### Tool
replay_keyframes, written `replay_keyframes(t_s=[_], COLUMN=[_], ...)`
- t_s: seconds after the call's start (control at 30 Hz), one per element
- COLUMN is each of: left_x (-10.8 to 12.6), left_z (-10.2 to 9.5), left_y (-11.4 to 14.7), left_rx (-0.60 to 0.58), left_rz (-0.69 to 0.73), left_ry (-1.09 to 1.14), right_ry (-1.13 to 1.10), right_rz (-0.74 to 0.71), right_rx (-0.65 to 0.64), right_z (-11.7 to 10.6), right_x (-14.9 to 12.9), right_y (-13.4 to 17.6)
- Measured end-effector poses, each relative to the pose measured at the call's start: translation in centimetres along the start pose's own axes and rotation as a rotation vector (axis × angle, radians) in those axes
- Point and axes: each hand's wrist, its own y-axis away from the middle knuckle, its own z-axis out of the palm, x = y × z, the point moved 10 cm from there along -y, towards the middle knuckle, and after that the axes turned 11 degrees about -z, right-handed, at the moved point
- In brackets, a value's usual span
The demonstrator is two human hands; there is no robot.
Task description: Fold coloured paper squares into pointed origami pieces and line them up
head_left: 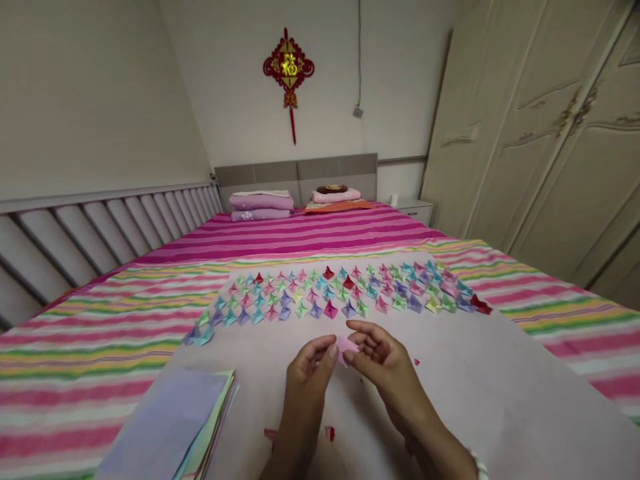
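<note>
We have the small pink folded paper piece (345, 348) up between both hands, over the flat white sheet (500, 400). Left hand (311, 373): thumb and index pinched on its left edge. Right hand (384, 365): thumb against its right side, index raised, other fingers curled; can't tell from this angle if they grip. Beyond, we see rows of multicoloured pointed folded-paper shapes (331, 309). Stack of pastel paper sheets (170, 413) at left; small red scrap (329, 433) by our left forearm

Head-worn view, facing forward and down, near pink paper (346, 346)
</note>
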Motion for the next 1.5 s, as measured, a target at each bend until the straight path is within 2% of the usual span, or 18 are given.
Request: replay_keyframes(t_s=[0.1,0.2,0.37,0.5,0.67,0.97,1.07,1.27,1.4,1.5], left_x=[0.9,1.7,1.4,0.5,-1.2,-2.9,-2.9,-2.2,-2.5,-2.3], left_z=[0.8,1.6,2.5,2.4,2.5,2.3,2.1,1.2,1.7,1.3], left_y=[-1.3,-2.0,-3.1,-3.9,-4.7,-5.4,-5.5,-5.7,-5.5,-5.3], left_rx=[-0.072,-0.102,-0.116,-0.104,-0.152,-0.186,-0.187,-0.106,-0.134,-0.094], left_rz=[0.040,0.059,0.016,0.016,-0.022,-0.069,-0.063,-0.001,-0.049,-0.061], left_ry=[-0.108,-0.125,-0.173,-0.222,-0.245,-0.243,-0.223,-0.141,-0.180,-0.179], right_ry=[0.057,0.069,0.047,0.042,0.045,0.067,0.044,0.070,0.046,0.042], right_rz=[-0.048,-0.081,-0.078,-0.059,-0.001,0.051,0.059,0.039,0.035,0.050], right_rx=[-0.036,-0.006,0.002,-0.039,-0.075,-0.064,-0.069,-0.098,-0.145,-0.136], right_z=[0.1,-0.3,-0.7,-0.8,-1.4,-2.0,-1.7,-0.9,-0.3,-0.5], right_x=[-0.4,-0.5,-0.1,0.7,2.4,4.0,4.3,4.4,4.3,4.4], right_y=[-1.3,-2.3,-3.5,-4.1,-4.6,-4.6,-4.4,-4.3,-4.3,-4.4])
